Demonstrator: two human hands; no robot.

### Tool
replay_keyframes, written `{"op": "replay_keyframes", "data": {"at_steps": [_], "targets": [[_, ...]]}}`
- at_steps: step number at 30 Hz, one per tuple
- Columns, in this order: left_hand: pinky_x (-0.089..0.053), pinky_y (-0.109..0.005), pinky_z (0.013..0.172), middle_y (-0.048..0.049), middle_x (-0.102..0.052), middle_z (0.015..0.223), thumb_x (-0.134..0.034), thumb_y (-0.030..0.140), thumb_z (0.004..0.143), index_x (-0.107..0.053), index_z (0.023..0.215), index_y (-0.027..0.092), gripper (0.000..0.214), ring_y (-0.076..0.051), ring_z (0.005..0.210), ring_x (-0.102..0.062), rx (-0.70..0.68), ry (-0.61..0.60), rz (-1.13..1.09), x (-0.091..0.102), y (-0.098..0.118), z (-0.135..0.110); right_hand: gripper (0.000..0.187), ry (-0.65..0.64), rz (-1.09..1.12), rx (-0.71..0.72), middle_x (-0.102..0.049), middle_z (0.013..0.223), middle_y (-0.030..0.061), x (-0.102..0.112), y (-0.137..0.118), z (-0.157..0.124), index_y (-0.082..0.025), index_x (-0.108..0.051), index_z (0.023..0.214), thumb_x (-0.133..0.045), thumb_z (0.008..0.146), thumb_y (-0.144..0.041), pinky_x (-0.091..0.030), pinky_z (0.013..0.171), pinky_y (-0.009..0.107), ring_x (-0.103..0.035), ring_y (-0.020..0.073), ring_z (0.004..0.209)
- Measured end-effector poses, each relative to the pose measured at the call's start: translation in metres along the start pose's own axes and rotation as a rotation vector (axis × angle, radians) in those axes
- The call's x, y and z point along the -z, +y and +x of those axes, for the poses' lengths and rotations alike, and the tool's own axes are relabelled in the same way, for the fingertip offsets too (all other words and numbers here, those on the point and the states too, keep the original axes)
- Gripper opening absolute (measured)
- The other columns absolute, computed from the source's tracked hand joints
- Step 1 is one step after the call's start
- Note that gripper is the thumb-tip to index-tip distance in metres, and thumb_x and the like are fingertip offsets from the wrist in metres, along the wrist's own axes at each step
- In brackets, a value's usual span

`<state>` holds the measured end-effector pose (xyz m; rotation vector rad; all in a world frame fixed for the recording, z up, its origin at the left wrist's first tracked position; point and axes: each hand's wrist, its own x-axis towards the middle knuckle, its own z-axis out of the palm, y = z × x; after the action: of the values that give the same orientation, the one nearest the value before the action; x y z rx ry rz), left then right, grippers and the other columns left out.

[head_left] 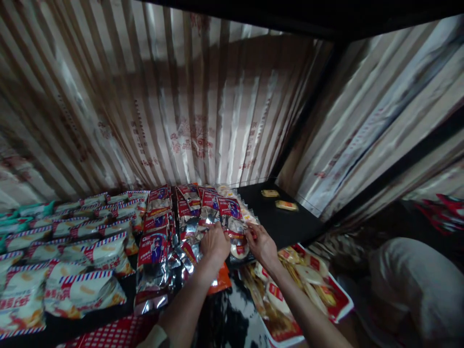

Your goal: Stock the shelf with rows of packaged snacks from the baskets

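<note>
My left hand (pixel 216 243) has its fingers curled down onto a red-and-silver snack packet (pixel 208 210) in the middle of the display. My right hand (pixel 263 246) is close by on the right, fingers pinched together at the edge of the packets. What lies between those fingertips is too small and blurred to make out. Beneath and between the hands sits a clear packet with a round pale snack (pixel 239 250). More red-and-silver packets (pixel 154 249) lie in overlapping rows left of my hands. An orange packet (pixel 220 280) shows under my left wrist.
White striped snack bags (pixel 90 251) fill the left side. Two small yellow packets (pixel 286 206) lie on the black tabletop (pixel 290 227). A large open red-and-white bag (pixel 340 299) of wrapped snacks is below my right forearm. A person's light-clothed leg (pixel 416 290) is at right.
</note>
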<state>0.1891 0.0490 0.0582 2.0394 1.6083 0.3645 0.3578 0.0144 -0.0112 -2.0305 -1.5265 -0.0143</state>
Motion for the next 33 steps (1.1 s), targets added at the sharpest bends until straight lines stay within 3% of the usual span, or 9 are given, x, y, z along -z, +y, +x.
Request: {"op": "replay_keyframes", "data": {"at_steps": [6,11,13,16,20,24,27,33], "targets": [[-0.042,-0.028,0.088,-0.0125,-0.063,0.110,-0.048,0.018,0.080,-0.053,0.114,0.013,0.035,-0.021,0.104,-0.058,0.039,0.001,-0.129,-0.020,0.006,0.008,0.038,-0.010,0.241,-0.072,-0.064,0.104,0.0101,-0.006,0.005,-0.010,-0.017,-0.060,0.109,-0.041,0.082,-0.036,-0.050,0.076,0.031,-0.064,0.0185,0.083],[-0.042,-0.028,0.087,-0.0116,-0.065,0.106,-0.051,0.017,0.077,-0.053,0.117,0.013,0.040,-0.020,0.101,-0.059,0.065,0.017,-0.256,-0.030,0.009,0.011,0.043,0.081,0.399,-0.155,-0.063,0.102,0.0133,-0.004,0.009,-0.006,-0.014,-0.061,0.105,-0.049,0.075,-0.043,-0.050,0.077,0.036,-0.062,0.0213,0.083],[-0.043,-0.029,0.085,-0.0109,-0.067,0.102,-0.051,0.018,0.078,-0.054,0.117,0.013,0.040,-0.020,0.098,-0.060,0.063,-0.002,-0.300,-0.032,0.011,0.009,0.050,0.083,0.499,-0.244,-0.063,0.102,0.0124,0.000,0.008,-0.002,-0.014,-0.059,0.109,-0.055,0.071,-0.046,-0.050,0.072,0.035,-0.062,0.0214,0.081],[-0.042,-0.027,0.085,-0.0111,-0.067,0.100,-0.051,0.019,0.077,-0.056,0.114,0.012,0.038,-0.019,0.097,-0.061,0.053,-0.018,-0.362,-0.035,0.015,0.005,0.058,-0.016,0.745,-0.431,-0.066,0.090,0.0082,0.008,0.001,0.003,-0.015,-0.057,0.111,-0.065,0.062,-0.045,-0.049,0.060,0.030,-0.062,0.0189,0.069],[-0.040,-0.026,0.088,-0.0099,-0.066,0.103,-0.050,0.020,0.078,-0.059,0.109,0.014,0.033,-0.018,0.097,-0.059,0.056,0.023,-0.406,-0.033,0.015,-0.002,0.050,-0.182,1.102,-0.554,-0.066,0.071,0.0016,0.026,-0.012,0.006,-0.016,-0.062,0.098,-0.074,0.052,-0.034,-0.043,0.048,0.022,-0.059,0.0145,0.057],[-0.039,-0.029,0.089,-0.0101,-0.064,0.108,-0.048,0.033,0.081,-0.059,0.108,0.017,0.033,-0.020,0.100,-0.057,0.124,0.114,-0.469,-0.021,0.010,-0.010,0.045,-0.093,1.293,-0.662,-0.064,0.067,-0.0028,0.048,-0.019,0.006,-0.019,-0.062,0.089,-0.078,0.047,-0.021,-0.035,0.038,0.016,-0.049,0.0069,0.045],[-0.040,-0.029,0.086,-0.0076,-0.066,0.099,-0.050,0.043,0.079,-0.062,0.096,0.021,0.030,-0.020,0.097,-0.059,0.202,0.093,-0.672,-0.007,0.007,-0.015,0.043,-0.080,1.387,-0.665,-0.062,0.066,-0.0045,0.062,-0.027,0.008,-0.020,-0.061,0.086,-0.078,0.047,-0.018,-0.025,0.031,0.012,-0.040,0.0023,0.039],[-0.045,-0.028,0.068,-0.0031,-0.063,0.078,-0.062,0.051,0.066,-0.061,0.085,0.018,0.038,-0.015,0.071,-0.059,0.236,-0.156,-1.420,0.013,-0.002,-0.029,0.044,-0.261,1.446,-0.619,-0.057,0.061,-0.0068,0.072,-0.075,0.006,-0.020,-0.060,0.087,-0.079,0.048,-0.018,-0.021,0.029,0.011,-0.031,0.0002,0.035]]}}
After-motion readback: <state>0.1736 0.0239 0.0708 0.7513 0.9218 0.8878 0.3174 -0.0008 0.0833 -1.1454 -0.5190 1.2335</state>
